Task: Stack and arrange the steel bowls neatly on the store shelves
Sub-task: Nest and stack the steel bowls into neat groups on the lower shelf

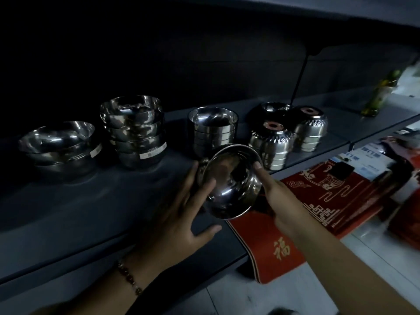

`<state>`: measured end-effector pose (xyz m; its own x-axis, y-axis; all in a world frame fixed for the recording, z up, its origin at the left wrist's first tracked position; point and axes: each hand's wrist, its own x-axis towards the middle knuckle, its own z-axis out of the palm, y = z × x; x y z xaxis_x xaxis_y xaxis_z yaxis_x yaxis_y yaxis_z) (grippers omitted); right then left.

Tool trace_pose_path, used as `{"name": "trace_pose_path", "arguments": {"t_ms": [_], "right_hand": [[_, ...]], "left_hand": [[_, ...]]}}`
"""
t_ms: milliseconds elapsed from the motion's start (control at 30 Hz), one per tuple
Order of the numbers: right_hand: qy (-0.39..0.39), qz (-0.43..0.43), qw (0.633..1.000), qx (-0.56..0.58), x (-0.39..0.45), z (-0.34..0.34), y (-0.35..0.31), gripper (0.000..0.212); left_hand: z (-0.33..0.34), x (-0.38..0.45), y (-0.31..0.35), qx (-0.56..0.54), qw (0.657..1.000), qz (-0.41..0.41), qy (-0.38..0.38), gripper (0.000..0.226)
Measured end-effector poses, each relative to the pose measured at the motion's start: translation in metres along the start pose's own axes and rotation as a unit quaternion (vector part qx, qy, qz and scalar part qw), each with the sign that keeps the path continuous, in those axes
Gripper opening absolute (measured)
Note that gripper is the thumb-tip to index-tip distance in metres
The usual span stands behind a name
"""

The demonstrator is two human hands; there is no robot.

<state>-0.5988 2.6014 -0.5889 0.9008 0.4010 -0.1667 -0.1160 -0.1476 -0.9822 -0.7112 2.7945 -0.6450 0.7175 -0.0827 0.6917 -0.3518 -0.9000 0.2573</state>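
Note:
Both hands hold a small stack of steel bowls (229, 180), tilted with the mouth facing me, just above the front of the grey shelf (79, 212). My left hand (179, 214) presses its fingers on the left side; my right hand (275, 196) grips the right rim with the thumb on top. On the shelf behind stand a low wide stack of bowls (60, 146) at left, a taller stack (134, 130), a straight-sided stack (212, 128), and two upside-down patterned stacks (271, 144) (310, 128) with another bowl (272, 109) behind them.
A dark upper shelf overhangs the bowls. A thin black bracket rod (300, 80) slants down behind the right stacks. A green bottle (377, 96) stands far right on the shelf. Red packaged mats (318, 192) and boxes lie on the lower level at right.

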Motion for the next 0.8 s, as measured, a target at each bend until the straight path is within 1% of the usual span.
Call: {"name": "trace_pose_path", "arguments": {"t_ms": [67, 133, 200, 233, 267, 333, 367, 400, 433, 467, 500, 567, 633, 700, 800], "right_hand": [[-0.017, 0.035, 0.999, -0.008, 0.005, -0.008, 0.007, 0.051], [-0.015, 0.049, 0.999, 0.000, 0.005, -0.010, 0.010, 0.048], [-0.014, 0.040, 0.999, 0.006, 0.005, -0.009, 0.012, 0.042], [-0.008, 0.034, 0.999, 0.008, 0.003, -0.007, 0.011, 0.042], [-0.005, 0.028, 1.000, 0.006, 0.002, -0.007, 0.011, 0.046], [0.000, 0.038, 0.999, 0.007, 0.000, -0.005, 0.007, 0.061], [0.001, 0.047, 0.999, 0.008, -0.003, -0.004, 0.004, 0.064], [-0.004, 0.039, 0.999, 0.003, -0.005, -0.004, 0.004, 0.062], [-0.009, 0.017, 1.000, -0.004, -0.008, -0.003, 0.003, 0.058], [-0.013, -0.022, 0.999, -0.028, -0.011, -0.002, 0.003, 0.054], [-0.010, -0.070, 0.995, -0.063, -0.016, -0.002, 0.002, 0.057], [-0.002, -0.162, 0.977, -0.142, -0.022, -0.005, 0.002, 0.072], [-0.013, -0.222, 0.956, -0.190, -0.027, -0.006, 0.001, 0.071], [-0.019, -0.258, 0.940, -0.224, -0.030, -0.007, 0.001, 0.067], [0.011, -0.310, 0.924, -0.224, -0.032, -0.006, 0.003, 0.053]], "left_hand": [[0.006, 0.000, 0.003, -0.008, 1.000, -0.011, -0.002, 0.092], [0.008, 0.000, 0.005, -0.017, 0.999, -0.045, 0.013, 0.086], [0.009, 0.003, 0.005, -0.038, 0.996, -0.075, 0.030, 0.076], [0.009, 0.004, 0.005, -0.063, 0.993, -0.091, 0.035, 0.072], [0.008, 0.006, 0.006, -0.094, 0.989, -0.107, 0.042, 0.068], [0.007, 0.009, 0.006, -0.177, 0.971, -0.151, 0.057, 0.061], [0.008, 0.010, 0.007, -0.229, 0.954, -0.183, 0.061, 0.057], [0.008, 0.010, 0.007, -0.275, 0.935, -0.214, 0.064, 0.055], [0.007, 0.011, 0.008, -0.309, 0.919, -0.236, 0.067, 0.054], [0.007, 0.013, 0.009, -0.331, 0.907, -0.252, 0.068, 0.054], [0.007, 0.014, 0.011, -0.347, 0.898, -0.264, 0.065, 0.053], [0.006, 0.016, 0.015, -0.367, 0.887, -0.275, 0.055, 0.052], [0.005, 0.017, 0.017, -0.385, 0.879, -0.275, 0.052, 0.053], [0.004, 0.019, 0.017, -0.400, 0.876, -0.264, 0.055, 0.058], [0.000, 0.024, 0.020, -0.400, 0.885, -0.233, 0.049, 0.067]]}}
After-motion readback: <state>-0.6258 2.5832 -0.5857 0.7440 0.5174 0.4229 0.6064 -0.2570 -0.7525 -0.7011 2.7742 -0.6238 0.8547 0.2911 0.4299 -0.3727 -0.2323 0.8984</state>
